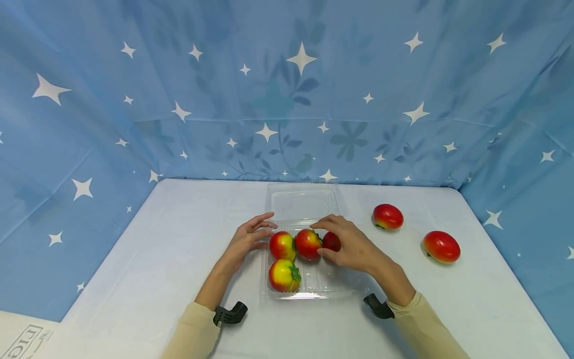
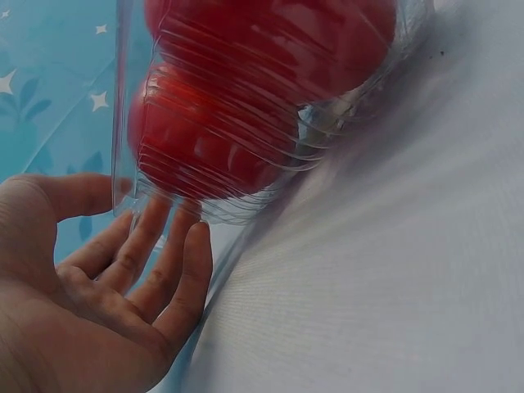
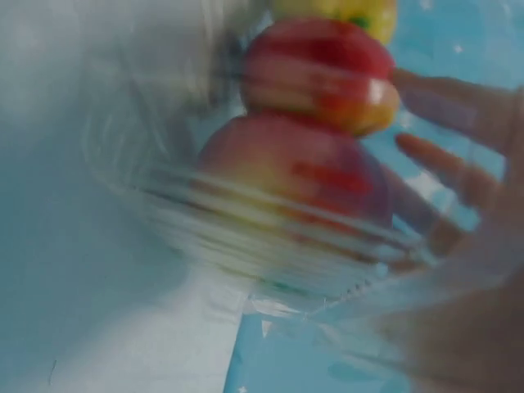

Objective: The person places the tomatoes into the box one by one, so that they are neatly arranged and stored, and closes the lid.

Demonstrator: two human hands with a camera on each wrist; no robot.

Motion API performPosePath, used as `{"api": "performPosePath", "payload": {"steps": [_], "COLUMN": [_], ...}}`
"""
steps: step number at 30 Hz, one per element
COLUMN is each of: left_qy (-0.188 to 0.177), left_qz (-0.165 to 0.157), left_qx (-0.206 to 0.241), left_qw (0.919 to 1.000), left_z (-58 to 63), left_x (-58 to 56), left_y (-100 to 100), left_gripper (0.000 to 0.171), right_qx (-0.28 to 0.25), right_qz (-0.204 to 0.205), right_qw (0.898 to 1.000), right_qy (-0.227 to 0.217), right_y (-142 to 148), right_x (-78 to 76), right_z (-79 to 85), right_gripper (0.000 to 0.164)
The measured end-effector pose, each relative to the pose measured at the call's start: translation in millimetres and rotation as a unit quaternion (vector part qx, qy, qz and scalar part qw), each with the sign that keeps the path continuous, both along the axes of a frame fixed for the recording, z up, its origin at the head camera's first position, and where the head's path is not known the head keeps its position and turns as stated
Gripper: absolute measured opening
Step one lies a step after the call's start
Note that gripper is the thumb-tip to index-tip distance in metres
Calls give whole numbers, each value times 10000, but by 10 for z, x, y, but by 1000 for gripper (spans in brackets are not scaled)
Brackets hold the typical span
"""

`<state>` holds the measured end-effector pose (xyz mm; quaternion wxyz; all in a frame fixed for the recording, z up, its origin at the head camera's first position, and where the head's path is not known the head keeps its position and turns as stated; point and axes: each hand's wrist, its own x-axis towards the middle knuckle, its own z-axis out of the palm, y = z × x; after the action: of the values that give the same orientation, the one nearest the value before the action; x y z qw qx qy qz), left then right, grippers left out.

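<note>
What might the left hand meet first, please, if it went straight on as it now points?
Probably the left wall of the clear box, with a red and yellow fruit behind it; whether the left hand touches the wall is unclear.

Only readable text sat in the head view's bottom-left corner: large dark grey capital lettering (image 1: pixel 21 343), apparently "LIG" with the first letter uncertain, printed on a pale cream surface (image 1: pixel 15 321). It was turned sideways, ran slantwise down toward the lower edge inside a thin dark outline (image 1: pixel 33 326), and was cut off by the picture border, so the full word couldn't be made out. Smaller print (image 1: pixel 42 338) just beside it, on that same surface, was too tiny to read.
</note>
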<state>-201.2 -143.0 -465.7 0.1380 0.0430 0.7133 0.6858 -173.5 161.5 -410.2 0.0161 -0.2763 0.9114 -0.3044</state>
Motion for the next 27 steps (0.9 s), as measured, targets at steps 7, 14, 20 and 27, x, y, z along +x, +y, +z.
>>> {"api": "performPosePath", "payload": {"steps": [7, 14, 20, 27], "left_qy": [18, -16, -31, -27], "left_qz": [-24, 70, 100, 72], "left_qx": [-12, 15, 55, 65], "left_qw": [10000, 10000, 9999, 9999], "left_z": [10, -1, 18, 9], "left_x": [8, 9, 16, 11], "left_y": [6, 8, 16, 14], "left_gripper": [54, 53, 51, 51], "right_qx": [168, 504, 684, 581], "right_qz": [95, 160, 110, -12], "right_qw": [9998, 9982, 9962, 9955], "right_qy": [53, 287, 528, 753], "right_y": [-36, -88, -136, -182], "right_x": [-9, -20, -27, -8], "right_z": [-36, -36, -59, -100], "right_gripper": [64, 66, 65, 64]}}
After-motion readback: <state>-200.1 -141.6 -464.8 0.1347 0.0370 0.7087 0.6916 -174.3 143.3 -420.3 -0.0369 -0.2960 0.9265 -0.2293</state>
